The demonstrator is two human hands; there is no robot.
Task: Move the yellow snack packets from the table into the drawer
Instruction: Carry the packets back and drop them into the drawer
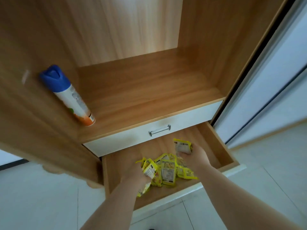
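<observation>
Head view: right hand (pixel 197 156) pinches raised packet (pixel 182 146) over the open drawer (pixel 222 151). Left hand (pixel 135 175) curls round second packet (pixel 150 169). Between the hands, yellow packet pile (pixel 168 171) lies on the drawer floor. Closed white drawer (pixel 132 138) just above. Spray can (pixel 69 97) stands on shelf (pixel 141 90).

A spray can (pixel 66 95) with a blue cap, a white body and an orange base stands at the left edge of the wooden shelf (pixel 149 90), close against the cabinet's left side panel (pixel 33 39). Just below the shelf's near edge runs a closed white drawer front (pixel 191 118) with a small metal handle (pixel 159 130) at its middle. A pale sliding door (pixel 274 80) with a dark frame stands to the right, and light floor tiles (pixel 41 196) lie nearest.
</observation>
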